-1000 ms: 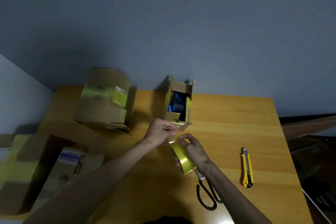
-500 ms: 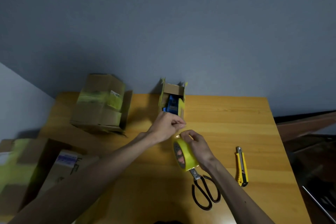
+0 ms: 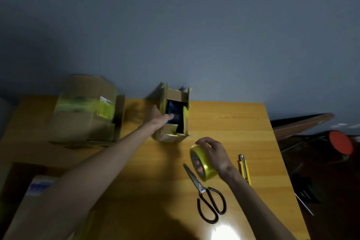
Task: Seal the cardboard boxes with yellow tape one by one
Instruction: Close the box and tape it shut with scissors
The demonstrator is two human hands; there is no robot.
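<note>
A small cardboard box stands open at the far middle of the wooden table, with yellow tape on its flaps and a blue item inside. My left hand reaches into its opening, fingers stretched out and touching the blue item. My right hand grips the roll of yellow tape from above, just in front of the box and to its right.
Black-handled scissors lie below the tape roll. A yellow utility knife lies to the right of it. A larger box with yellow tape sits at the back left. More boxes stand at the near left.
My left hand left the tape end and moved forward into the open small box. My right hand carried the roll slightly right and down. The view has tilted.
</note>
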